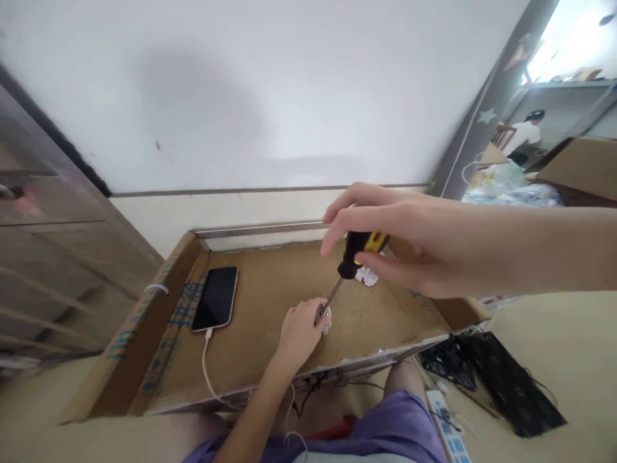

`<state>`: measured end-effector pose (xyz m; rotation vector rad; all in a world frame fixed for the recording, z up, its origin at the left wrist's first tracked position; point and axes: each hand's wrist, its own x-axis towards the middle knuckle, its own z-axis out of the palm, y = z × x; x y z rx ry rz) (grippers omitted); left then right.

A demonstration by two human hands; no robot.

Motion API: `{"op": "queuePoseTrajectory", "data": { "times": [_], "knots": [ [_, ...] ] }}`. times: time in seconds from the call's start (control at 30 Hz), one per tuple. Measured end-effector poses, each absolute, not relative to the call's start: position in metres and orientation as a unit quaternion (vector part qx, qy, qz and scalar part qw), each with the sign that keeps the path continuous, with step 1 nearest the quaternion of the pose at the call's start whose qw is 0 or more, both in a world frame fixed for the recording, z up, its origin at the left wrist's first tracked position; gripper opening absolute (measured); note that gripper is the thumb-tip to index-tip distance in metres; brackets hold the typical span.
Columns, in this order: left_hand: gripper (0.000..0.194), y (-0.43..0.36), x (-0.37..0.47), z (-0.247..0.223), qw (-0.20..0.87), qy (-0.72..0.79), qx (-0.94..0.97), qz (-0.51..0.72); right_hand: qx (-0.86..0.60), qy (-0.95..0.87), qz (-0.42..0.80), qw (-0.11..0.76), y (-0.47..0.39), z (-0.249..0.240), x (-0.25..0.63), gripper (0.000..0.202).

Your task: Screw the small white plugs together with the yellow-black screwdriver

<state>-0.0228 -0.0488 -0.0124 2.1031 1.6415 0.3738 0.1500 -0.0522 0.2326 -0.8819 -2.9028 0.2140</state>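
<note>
My right hand (385,235) grips a screwdriver (354,254) by its black and yellow handle, with some fingers stretched out past it. The metal shaft slants down to the left, its tip at a small white piece (327,320). My left hand (303,328) pinches that piece against the cardboard surface; the fingers cover most of it, so its kind does not show. Behind the screwdriver, a cluster of small white pieces (369,277) lies on the cardboard, partly hidden by my right hand.
A phone (215,299) with a white cable (205,366) lies on the cardboard-covered table (263,283) at left. A white wall (299,96) rises behind. On the floor at right are a power strip (446,424) and a black panel (513,386). A person (523,136) sits far right.
</note>
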Motion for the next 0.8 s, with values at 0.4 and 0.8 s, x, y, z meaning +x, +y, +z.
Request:
{"op": "queuePoseTrajectory", "data": {
  "times": [0.4, 0.8],
  "knots": [
    [0.017, -0.0429, -0.0253, -0.0071, 0.196, 0.553, 0.803, 0.104, -0.311, -0.949, -0.034, 0.031, -0.0587, 0.2315, 0.1472, 0.034],
    [0.018, -0.0443, -0.0256, -0.0085, 0.216, 0.554, 0.796, 0.117, -0.304, -0.950, -0.065, 0.012, -0.0599, 0.2329, 0.1514, 0.032]
  ]
}}
